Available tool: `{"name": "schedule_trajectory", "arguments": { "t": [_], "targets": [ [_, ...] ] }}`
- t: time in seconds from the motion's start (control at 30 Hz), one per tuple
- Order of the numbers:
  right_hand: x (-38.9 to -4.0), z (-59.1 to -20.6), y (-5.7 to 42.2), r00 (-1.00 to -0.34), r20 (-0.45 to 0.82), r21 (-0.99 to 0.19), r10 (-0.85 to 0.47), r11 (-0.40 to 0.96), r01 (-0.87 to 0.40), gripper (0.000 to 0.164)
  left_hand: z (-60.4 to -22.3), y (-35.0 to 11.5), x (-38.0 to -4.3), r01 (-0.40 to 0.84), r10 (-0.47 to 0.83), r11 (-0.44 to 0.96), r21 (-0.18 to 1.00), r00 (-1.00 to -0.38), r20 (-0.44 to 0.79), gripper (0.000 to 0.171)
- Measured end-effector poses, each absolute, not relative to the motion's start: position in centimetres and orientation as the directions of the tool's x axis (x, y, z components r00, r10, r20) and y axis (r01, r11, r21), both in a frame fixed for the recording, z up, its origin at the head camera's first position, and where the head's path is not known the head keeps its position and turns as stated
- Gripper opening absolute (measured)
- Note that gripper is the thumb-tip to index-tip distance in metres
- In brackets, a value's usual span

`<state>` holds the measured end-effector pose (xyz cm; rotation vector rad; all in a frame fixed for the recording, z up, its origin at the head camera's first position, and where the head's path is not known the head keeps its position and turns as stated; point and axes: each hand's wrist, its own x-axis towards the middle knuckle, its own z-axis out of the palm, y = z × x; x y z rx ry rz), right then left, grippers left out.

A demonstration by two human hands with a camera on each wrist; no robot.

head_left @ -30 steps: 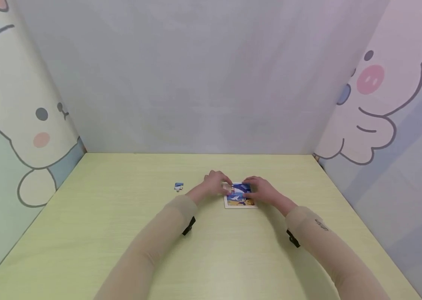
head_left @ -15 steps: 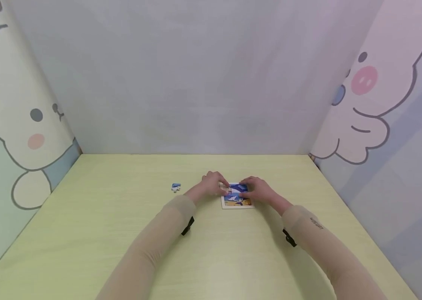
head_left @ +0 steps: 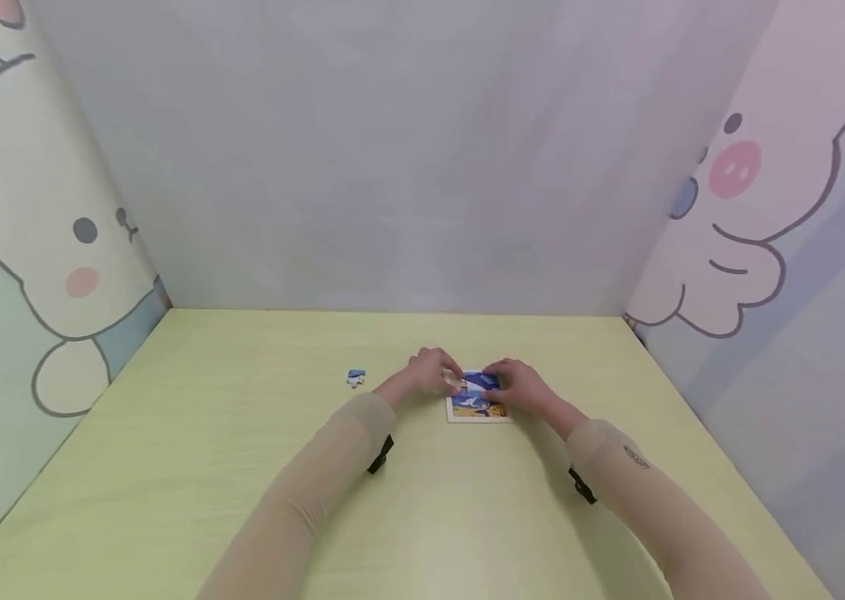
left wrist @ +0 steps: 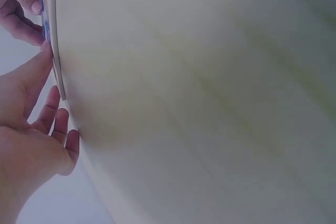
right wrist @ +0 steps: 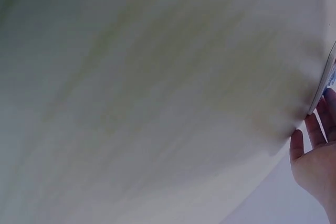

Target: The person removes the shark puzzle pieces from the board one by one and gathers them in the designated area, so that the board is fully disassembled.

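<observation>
A small jigsaw puzzle (head_left: 479,412) in a white-bordered tray lies on the table, its picture blue with yellow along the near side. At its left side my left hand (head_left: 430,372) touches the tray, thumb on the picture, by a pale patch with no picture. The right hand (head_left: 529,390) reaches in from the other side, thumb and index finger spread apart on the blue pieces. In the left wrist view, the puzzle tray (left wrist: 58,72) is seen edge-on, with the left thumb on top and other fingers by its edge. The right wrist view shows the right fingers (right wrist: 315,132) at the tray's edge.
A loose blue-and-white puzzle piece (head_left: 356,378) lies on the table left of the left hand. The pale yellow table (head_left: 257,467) ends at a grey curtain (head_left: 407,167). Cloth walls with cartoon animals stand on both sides.
The whole head view shifts slightly. Both hands stay at the puzzle with almost the same finger positions, and the loose piece stays where it lies.
</observation>
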<state>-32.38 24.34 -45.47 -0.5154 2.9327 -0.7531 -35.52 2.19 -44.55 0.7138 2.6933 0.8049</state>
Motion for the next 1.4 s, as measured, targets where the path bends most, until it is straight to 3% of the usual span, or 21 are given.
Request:
{"name": "schedule_trajectory", "arguments": {
  "t": [0.2, 0.43, 0.73, 1.03, 1.4],
  "targets": [
    [-32.1, -45.7, 24.3, -0.939, 0.023, -0.468, -0.343, 0.826, -0.313, 0.054, -44.6, 2.3, -35.5, 0.384, 0.517, 0.71, 0.591, -0.854, -0.065, 0.029],
    [-32.4, -45.9, 24.5, -0.933, 0.042, -0.456, -0.357, 0.824, -0.336, 0.052, -44.3, 2.7, -35.1, 0.337, 0.481, 0.669, 0.663, -0.876, -0.04, 0.01],
    [-32.1, -45.7, 24.4, -0.934, 0.035, -0.464, -0.356, 0.822, -0.33, 0.05, -44.4, 3.1, -34.9, 0.333, 0.476, 0.632, 0.7, -0.879, -0.012, 0.004],
    [-32.2, -45.3, 24.2, -0.935, 0.022, -0.456, -0.355, 0.828, -0.325, 0.053, -44.4, 3.3, -35.2, 0.371, 0.474, 0.645, 0.668, -0.88, 0.031, 0.004],
    [-32.3, -45.5, 24.4, -0.929, 0.037, -0.471, -0.369, 0.813, -0.342, 0.053, -44.7, 3.5, -35.7, 0.389, 0.546, 0.606, 0.694, -0.838, -0.008, 0.015]
  ]
}}
